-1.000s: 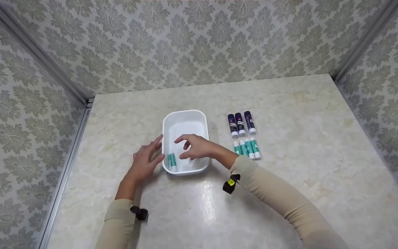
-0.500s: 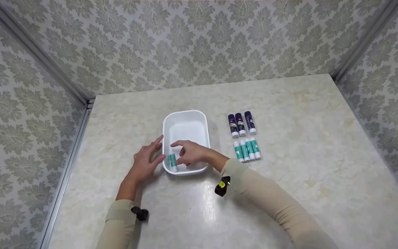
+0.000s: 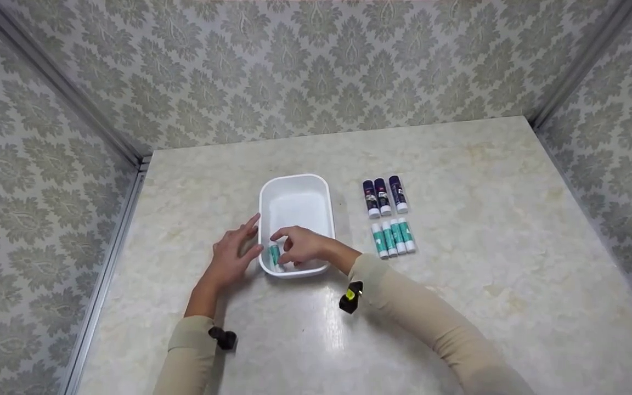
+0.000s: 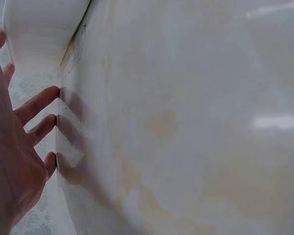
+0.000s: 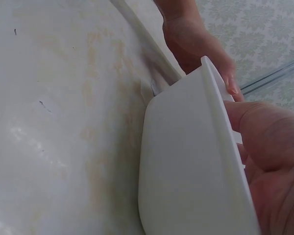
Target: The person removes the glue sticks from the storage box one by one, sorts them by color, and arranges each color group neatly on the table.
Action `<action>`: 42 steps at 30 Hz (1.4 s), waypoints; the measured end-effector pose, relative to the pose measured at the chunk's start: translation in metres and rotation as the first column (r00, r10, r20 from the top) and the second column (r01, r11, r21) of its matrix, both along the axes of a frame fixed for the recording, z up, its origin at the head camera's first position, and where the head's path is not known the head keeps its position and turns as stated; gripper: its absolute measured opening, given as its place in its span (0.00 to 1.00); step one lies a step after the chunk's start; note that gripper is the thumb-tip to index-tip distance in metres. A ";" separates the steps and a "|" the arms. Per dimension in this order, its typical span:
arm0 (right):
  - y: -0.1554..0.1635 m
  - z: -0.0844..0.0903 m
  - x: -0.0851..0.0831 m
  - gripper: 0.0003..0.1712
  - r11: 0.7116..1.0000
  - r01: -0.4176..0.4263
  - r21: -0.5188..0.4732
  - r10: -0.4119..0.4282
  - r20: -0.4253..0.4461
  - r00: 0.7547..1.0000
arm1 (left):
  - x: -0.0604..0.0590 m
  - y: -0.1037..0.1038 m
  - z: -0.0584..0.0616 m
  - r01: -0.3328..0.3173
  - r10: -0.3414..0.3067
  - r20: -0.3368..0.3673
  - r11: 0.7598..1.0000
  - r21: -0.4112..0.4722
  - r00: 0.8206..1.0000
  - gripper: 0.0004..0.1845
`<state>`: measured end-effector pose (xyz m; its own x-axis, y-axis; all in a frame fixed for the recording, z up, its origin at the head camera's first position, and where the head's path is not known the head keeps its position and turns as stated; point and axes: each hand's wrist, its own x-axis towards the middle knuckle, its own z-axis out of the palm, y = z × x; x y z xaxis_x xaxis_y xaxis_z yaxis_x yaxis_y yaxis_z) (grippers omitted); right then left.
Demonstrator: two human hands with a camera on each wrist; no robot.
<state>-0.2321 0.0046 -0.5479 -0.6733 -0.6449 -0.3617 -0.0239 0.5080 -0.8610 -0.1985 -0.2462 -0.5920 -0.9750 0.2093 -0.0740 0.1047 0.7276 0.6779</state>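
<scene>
In the head view a white plastic tub stands mid-table. A green-and-white glue stick lies in its near left corner. My right hand reaches down into the tub, index fingertip at the stick's far end and thumb against its right side. The tub wall hides this grip in the right wrist view. My left hand steadies the tub's left side with spread fingers, thumb near the rim. In the left wrist view some fingertips of that hand rest at the table surface, beside the tub wall.
Right of the tub lie three dark blue glue sticks with white ends. Nearer to me is a row of several green-and-white glue sticks. Patterned wall panels enclose the table at the back and sides.
My right hand has moved down and left inside the tub, onto the green-and-white glue stick, which has tilted slightly. The left hand has stayed at the tub's side.
</scene>
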 end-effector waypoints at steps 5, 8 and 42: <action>0.002 -0.002 0.000 0.32 0.999 -0.035 -0.001 0.035 0.006 0.999 | 0.000 0.000 0.000 0.000 0.000 -0.004 1.000 0.006 1.000 0.42; 0.003 0.000 0.001 0.30 0.998 -0.063 -0.004 0.063 0.005 0.998 | 0.000 0.000 0.000 0.001 -0.001 -0.021 1.000 0.000 1.000 0.41; 0.018 0.016 0.002 0.29 0.999 -0.022 -0.041 0.018 -0.083 0.996 | -0.002 -0.001 -0.001 0.006 -0.006 -0.052 1.000 -0.005 0.999 0.41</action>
